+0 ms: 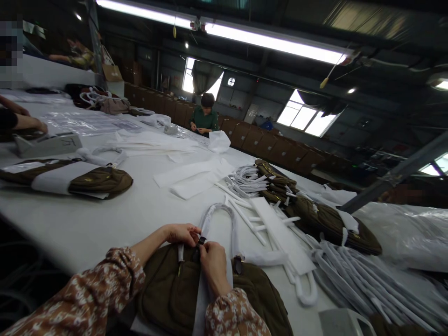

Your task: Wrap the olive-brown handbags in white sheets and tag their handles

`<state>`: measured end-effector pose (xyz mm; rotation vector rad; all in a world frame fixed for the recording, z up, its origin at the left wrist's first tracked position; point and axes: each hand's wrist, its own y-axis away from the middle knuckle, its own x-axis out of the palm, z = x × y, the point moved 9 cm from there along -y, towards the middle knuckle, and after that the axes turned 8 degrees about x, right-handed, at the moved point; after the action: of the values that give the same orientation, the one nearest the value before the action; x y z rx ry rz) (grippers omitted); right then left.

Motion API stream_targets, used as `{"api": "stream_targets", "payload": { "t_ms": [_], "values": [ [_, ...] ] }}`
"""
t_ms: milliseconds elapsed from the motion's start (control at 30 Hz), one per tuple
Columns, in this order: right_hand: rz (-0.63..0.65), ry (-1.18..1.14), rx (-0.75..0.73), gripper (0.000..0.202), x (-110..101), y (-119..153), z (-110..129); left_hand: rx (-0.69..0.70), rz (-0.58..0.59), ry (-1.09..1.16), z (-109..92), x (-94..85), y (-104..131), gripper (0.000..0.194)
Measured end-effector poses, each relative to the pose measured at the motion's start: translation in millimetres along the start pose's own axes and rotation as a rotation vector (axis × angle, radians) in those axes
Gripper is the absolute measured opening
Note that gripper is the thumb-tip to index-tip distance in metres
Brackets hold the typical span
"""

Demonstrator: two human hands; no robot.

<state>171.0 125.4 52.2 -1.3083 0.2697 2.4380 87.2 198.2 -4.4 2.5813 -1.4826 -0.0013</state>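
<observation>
1. Floral sleeves are framing the bottom of the view, and between them an olive-brown handbag (168, 294) is lying on the white table (105, 224), right in front of the person.
2. Left hand (180, 233) is curling over the top edge of the bag, fingers drawn together and pinching at the base of the wrapped handle (219, 219).
3. Right hand (213, 266) is resting on the bag's front, its fingertips closed on a small dark fitting where the handle meets the bag; both hands are almost touching there.
4. That handle is already standing up in white wrapping, and a white paper band (203, 298) is running down the bag's front under the right wrist, so the wrapping of this bag is looking largely done, with only the fastening point being worked on, as far as I can judge.
5. At the right, a row of brown bags (315, 219) with wrapped handles is lying heaped, suggesting a good share is finished.
6. Loose white strips (255, 219) and folded white sheets (192, 179) are lying between, so wrapping material is remaining for more bags.
7. On the left, another banded bag (98, 179) is lying flat, well apart from the hands.
8. Across the table a co-worker in green (205, 119) is bending over their own work, and another person's forearm (21, 121) is reaching in at the far left.
</observation>
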Motion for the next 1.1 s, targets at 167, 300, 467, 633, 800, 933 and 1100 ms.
{"api": "stream_targets", "payload": {
  "t_ms": [167, 300, 467, 633, 800, 933, 1100],
  "values": [
    [-0.011, -0.079, -0.017, 0.017, -2, -5, -2, -0.016, -0.094, -0.071, 6, -18.3, 1, 0.036],
    [0.027, -0.186, -0.071, 0.016, -4, -13, 2, 0.106, -0.239, -0.108, -12, -37.9, 13, 0.044],
    [0.116, -0.318, -0.179, 0.016, 4, -22, 19, 0.261, -0.263, -0.056, -42, -30.2, 23, 0.038],
    [0.117, -0.405, -0.163, 0.024, 10, -26, 16, 0.263, -0.323, 0.047, -38, -23.7, 20, 0.042],
    [0.122, -0.494, -0.092, 0.031, 14, -26, 1, 0.178, -0.437, 0.083, -15, -24.8, 19, 0.050],
    [0.116, -0.534, -0.059, 0.031, 18, -26, -5, 0.115, -0.459, 0.043, -4, -20.7, 16, 0.037],
    [0.109, -0.577, -0.030, 0.031, 20, -25, -10, 0.126, -0.461, 0.002, -2, -17.6, 12, 0.034]
  ]
}}
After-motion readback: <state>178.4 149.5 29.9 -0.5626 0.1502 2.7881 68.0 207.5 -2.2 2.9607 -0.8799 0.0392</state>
